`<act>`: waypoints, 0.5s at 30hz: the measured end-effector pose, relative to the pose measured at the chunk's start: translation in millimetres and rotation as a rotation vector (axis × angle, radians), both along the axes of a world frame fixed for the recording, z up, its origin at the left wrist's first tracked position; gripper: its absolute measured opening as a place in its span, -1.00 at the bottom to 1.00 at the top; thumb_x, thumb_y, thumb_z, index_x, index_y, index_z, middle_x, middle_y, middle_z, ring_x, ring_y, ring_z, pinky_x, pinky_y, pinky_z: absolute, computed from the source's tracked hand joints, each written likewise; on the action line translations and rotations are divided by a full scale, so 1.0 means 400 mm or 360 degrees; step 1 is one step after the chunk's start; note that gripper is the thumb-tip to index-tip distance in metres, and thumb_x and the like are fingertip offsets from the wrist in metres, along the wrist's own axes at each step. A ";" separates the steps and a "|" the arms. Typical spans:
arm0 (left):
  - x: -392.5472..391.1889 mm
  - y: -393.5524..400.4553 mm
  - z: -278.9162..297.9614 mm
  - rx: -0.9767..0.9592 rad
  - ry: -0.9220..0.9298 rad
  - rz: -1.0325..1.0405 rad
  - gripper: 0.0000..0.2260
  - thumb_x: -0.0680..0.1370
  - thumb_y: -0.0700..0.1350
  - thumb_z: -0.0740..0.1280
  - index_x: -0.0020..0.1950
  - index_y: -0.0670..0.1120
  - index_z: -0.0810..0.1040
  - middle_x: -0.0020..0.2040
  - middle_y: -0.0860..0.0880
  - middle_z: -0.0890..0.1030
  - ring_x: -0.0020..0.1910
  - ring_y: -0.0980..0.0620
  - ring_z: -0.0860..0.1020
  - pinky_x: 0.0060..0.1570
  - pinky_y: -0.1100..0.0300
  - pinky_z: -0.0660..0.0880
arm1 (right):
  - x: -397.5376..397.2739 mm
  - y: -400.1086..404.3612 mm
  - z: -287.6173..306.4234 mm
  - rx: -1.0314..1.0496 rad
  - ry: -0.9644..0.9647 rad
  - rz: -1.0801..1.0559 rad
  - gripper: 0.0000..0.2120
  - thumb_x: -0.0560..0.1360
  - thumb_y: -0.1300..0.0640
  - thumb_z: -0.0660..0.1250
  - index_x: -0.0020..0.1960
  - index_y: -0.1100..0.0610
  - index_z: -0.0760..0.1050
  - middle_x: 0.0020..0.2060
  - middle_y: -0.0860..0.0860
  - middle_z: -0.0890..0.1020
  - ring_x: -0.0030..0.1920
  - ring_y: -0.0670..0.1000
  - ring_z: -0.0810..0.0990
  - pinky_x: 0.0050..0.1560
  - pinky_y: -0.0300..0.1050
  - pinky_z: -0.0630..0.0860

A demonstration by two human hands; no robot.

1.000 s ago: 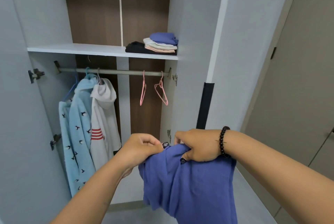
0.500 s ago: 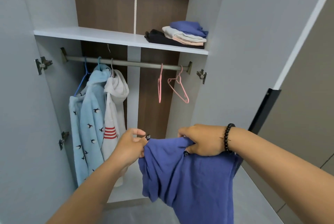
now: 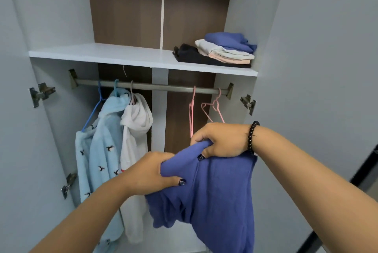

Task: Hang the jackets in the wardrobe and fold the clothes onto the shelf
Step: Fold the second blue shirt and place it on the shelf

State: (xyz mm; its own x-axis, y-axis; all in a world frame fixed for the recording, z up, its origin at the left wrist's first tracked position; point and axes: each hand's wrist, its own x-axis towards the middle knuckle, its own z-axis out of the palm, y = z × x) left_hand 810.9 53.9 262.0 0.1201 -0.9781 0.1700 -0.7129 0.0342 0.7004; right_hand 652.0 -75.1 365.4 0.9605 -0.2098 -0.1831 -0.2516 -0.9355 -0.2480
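Head view: left hand [image 3: 151, 173] and right hand [image 3: 219, 140] each clutch the top edge of a blue garment [image 3: 212, 195], which hangs before the open wardrobe. Folded clothes [image 3: 221, 52] lie at the shelf's [image 3: 114, 54] right end. Two jackets [image 3: 114, 140] hang at the rail's [image 3: 159, 87] left end; pink hangers [image 3: 204, 109] hang at its right.

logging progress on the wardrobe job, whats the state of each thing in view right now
blue garment: unfolded, hanging from both hands
left hand: grips it
right hand: grips it
light blue jacket: hung on rail
white hoodie: hung
pink hangers: bare
folded stack: on shelf
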 end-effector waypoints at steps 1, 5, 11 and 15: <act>0.018 -0.019 0.003 -0.0025 0.0007 0.0003 -0.87 0.44 -0.03 0.48 -0.08 0.00 0.60 -0.19 0.10 0.62 -0.19 0.12 0.58 -0.11 0.13 0.55 | 0.004 -0.027 0.012 0.0022 -0.0016 -0.0014 -0.90 0.51 0.23 0.34 0.01 0.13 0.58 -0.07 -0.02 0.63 -0.06 -0.04 0.57 0.01 -0.13 0.52; 0.096 -0.072 0.065 -0.0157 0.0067 0.0047 -0.90 0.51 -0.27 0.37 -0.08 -0.07 0.61 -0.20 0.03 0.62 -0.21 0.08 0.58 -0.16 0.13 0.50 | 0.002 -0.117 0.058 0.0081 -0.0137 -0.0082 -0.92 0.50 0.14 0.39 -0.01 0.08 0.59 -0.10 -0.12 0.63 -0.07 -0.15 0.58 0.00 -0.23 0.52; 0.174 -0.153 0.214 -0.0505 0.0228 0.0278 -0.80 0.61 -0.21 0.24 0.07 0.05 0.58 -0.05 0.14 0.65 -0.07 0.22 0.60 -0.14 0.39 0.49 | 0.000 -0.217 0.125 0.0145 -0.0463 -0.0299 -0.92 0.48 0.06 0.41 -0.06 0.05 0.64 -0.14 -0.09 0.68 -0.12 -0.10 0.63 -0.05 -0.14 0.59; 0.227 -0.231 0.330 -0.0766 0.0223 0.0339 -0.83 0.62 -0.05 0.23 0.03 -0.04 0.60 -0.07 -0.03 0.64 -0.12 0.03 0.58 -0.15 0.29 0.45 | 0.035 -0.267 0.180 0.0102 -0.0824 -0.0426 -0.88 0.53 0.11 0.35 -0.09 0.15 0.61 -0.25 -0.03 0.66 -0.25 -0.10 0.63 -0.26 -0.21 0.56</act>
